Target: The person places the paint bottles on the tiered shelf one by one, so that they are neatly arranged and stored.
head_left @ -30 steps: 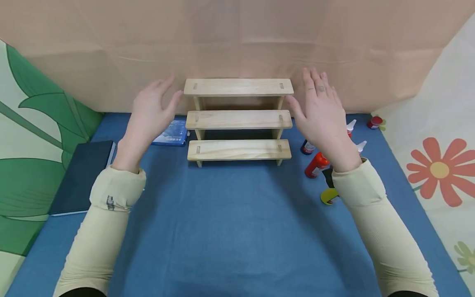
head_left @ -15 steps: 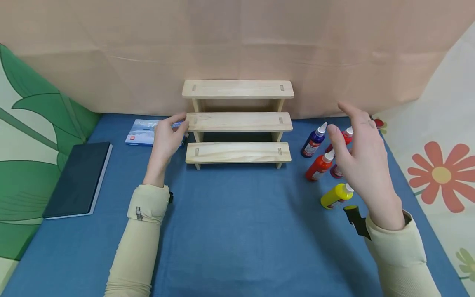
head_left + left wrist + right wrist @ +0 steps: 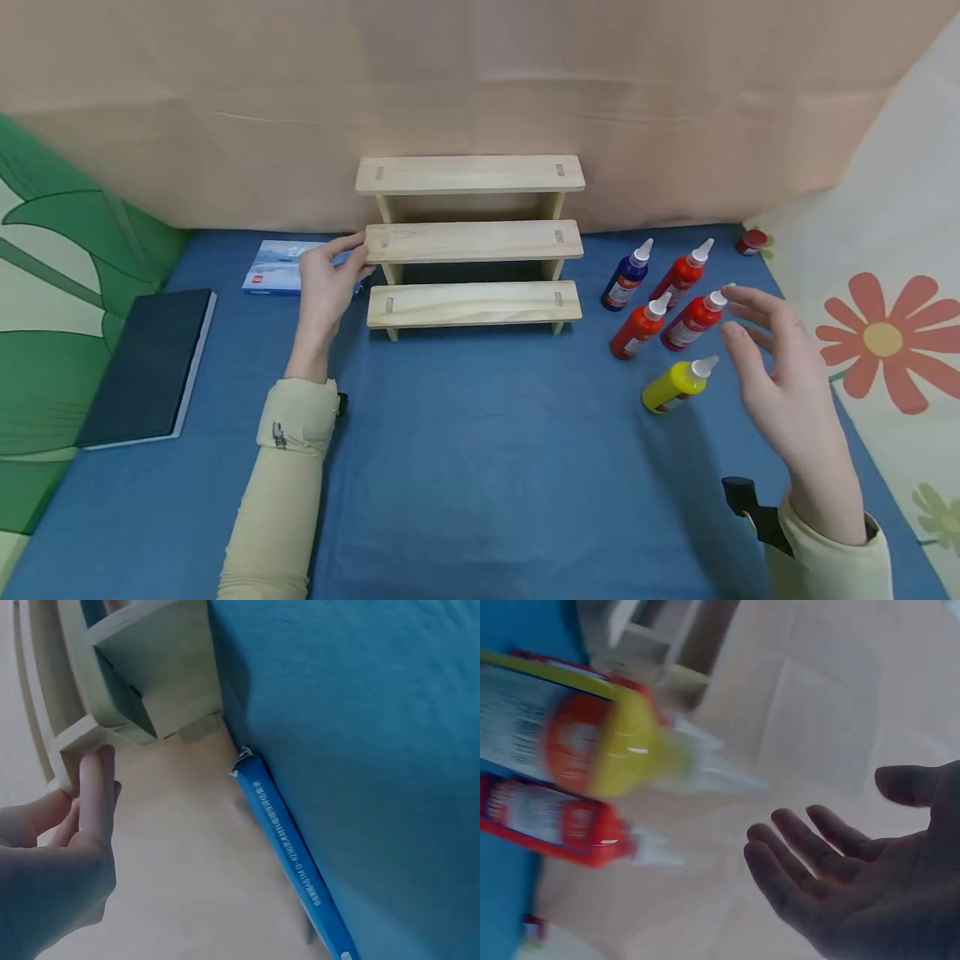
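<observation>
A three-tier wooden step shelf (image 3: 474,242) stands at the back of the blue-covered table. My left hand (image 3: 326,287) pinches the left end of its middle board, thumb and fingertips on either side of the edge in the left wrist view. On the right, my right hand (image 3: 795,400) hovers with fingers loosely bent and nothing in them. Just left of it stand squeeze bottles with white nozzle caps: a blue bottle (image 3: 624,277), several red bottles (image 3: 693,321) and a yellow bottle (image 3: 678,385). In the right wrist view the yellow bottle's nozzle points toward the fingers.
A flat blue box (image 3: 279,271) lies behind the left hand. Farther left is a dark notebook (image 3: 146,367). A small red item (image 3: 752,242) sits at the back right corner. A beige backdrop (image 3: 465,83) rises directly behind the shelf.
My left hand has come down from beside the shelf's top to its middle board. The right hand has left the shelf's right side and moved right and nearer, beside the bottles.
</observation>
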`<act>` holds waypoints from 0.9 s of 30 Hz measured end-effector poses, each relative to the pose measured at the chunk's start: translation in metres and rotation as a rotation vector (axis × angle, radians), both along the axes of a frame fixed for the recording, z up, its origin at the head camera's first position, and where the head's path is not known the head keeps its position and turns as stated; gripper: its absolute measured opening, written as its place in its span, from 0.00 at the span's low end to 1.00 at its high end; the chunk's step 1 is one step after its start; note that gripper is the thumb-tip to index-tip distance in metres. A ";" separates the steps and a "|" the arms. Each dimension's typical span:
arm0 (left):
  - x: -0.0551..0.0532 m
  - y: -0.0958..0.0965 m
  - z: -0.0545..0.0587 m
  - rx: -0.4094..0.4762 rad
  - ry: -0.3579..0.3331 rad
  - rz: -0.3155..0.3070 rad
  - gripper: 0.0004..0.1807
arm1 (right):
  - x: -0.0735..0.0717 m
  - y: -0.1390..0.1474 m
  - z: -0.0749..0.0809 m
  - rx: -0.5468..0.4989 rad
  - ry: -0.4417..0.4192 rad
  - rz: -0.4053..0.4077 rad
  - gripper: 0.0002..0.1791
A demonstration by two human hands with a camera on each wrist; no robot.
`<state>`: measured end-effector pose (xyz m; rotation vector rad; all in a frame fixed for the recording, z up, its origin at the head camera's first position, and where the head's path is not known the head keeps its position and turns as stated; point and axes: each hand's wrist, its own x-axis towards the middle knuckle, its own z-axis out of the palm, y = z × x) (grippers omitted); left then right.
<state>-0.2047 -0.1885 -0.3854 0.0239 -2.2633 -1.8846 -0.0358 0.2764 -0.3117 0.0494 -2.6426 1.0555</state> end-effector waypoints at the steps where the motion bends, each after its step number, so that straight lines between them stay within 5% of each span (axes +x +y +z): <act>1: 0.000 -0.001 -0.001 0.011 0.004 -0.005 0.20 | 0.001 0.004 -0.006 -0.009 -0.014 0.010 0.31; 13: 0.001 -0.001 -0.003 0.024 0.048 -0.038 0.19 | -0.002 0.029 -0.055 -0.062 -0.278 0.117 0.36; 27: 0.001 -0.003 -0.004 0.003 0.037 -0.043 0.20 | -0.008 0.035 -0.077 -0.107 -0.298 0.266 0.27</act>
